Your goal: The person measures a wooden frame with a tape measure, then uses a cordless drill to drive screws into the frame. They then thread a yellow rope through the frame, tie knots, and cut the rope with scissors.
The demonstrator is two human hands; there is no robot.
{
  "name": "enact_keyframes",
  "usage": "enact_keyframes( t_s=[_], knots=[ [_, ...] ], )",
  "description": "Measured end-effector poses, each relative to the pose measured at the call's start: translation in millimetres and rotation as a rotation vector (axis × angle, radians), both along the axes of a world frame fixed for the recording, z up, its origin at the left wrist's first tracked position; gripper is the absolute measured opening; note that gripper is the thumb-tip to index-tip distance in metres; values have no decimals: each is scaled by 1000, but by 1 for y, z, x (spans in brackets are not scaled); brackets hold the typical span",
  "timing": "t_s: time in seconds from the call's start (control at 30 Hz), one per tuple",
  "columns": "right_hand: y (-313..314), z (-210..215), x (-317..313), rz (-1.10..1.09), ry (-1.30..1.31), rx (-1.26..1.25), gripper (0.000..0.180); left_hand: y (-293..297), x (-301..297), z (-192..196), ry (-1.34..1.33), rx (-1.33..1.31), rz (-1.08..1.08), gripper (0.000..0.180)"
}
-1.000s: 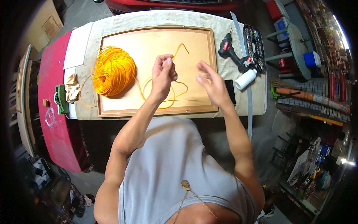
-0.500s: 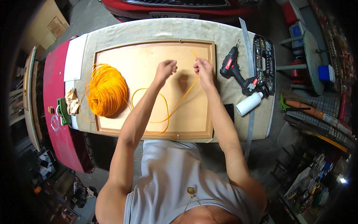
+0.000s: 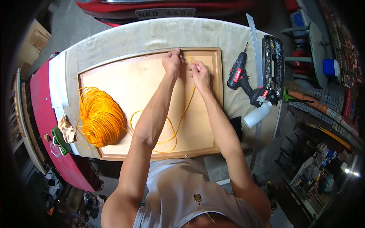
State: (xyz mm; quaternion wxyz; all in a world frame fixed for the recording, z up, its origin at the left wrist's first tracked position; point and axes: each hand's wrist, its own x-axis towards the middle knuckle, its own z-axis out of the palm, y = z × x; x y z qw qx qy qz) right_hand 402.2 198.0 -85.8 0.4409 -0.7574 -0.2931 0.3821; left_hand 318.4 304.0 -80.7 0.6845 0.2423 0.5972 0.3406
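Note:
A shallow wooden frame with a pale backing panel (image 3: 148, 79) lies on the cloth-covered table. My left hand (image 3: 172, 61) is at the frame's far rail, fingers bent together over the spot where a small metal fitting sits; the fingers hide what they grip. Just to its right, my right hand (image 3: 200, 74) pinches an orange cord (image 3: 187, 104) near its end, and a short tip sticks up past the fingers. From there the cord runs down and loops across the panel toward a big orange cord bundle (image 3: 100, 117) on the panel's left. Another metal fitting (image 3: 186, 155) shows on the near rail.
Right of the frame lie a cordless drill (image 3: 239, 72), an open bit case (image 3: 273, 68), a long metal ruler (image 3: 255, 49) and a white bottle (image 3: 256, 115). A crumpled cloth (image 3: 66, 129) and a green tool (image 3: 60, 140) are at the left. A red car (image 3: 114, 11) stands beyond.
My left hand has moved forward and right onto the far rail. My right hand, still pinching the cord, has come closer to it. The whole view has shifted slightly.

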Motion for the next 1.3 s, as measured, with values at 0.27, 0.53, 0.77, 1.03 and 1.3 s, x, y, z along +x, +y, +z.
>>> enact_keyframes(
  t_s=[0.27,0.53,0.77,1.03,1.3],
  knots=[
    [27,-10,-8,65,-127,-21,16,8,-21,9,-20,23,-203,22],
    [36,-24,-12,27,-105,24,17,11,-25,4,10,27,-238,23],
    [51,-6,-16,39,-167,-15,18,30,-40,12,776,953,-483,16],
    [65,9,-21,23,-206,47,21,89,-43,30,685,1351,-1109,12],
    [82,3,-13,58,-264,65,25,33,-49,34,610,792,-632,18]
  ],
)
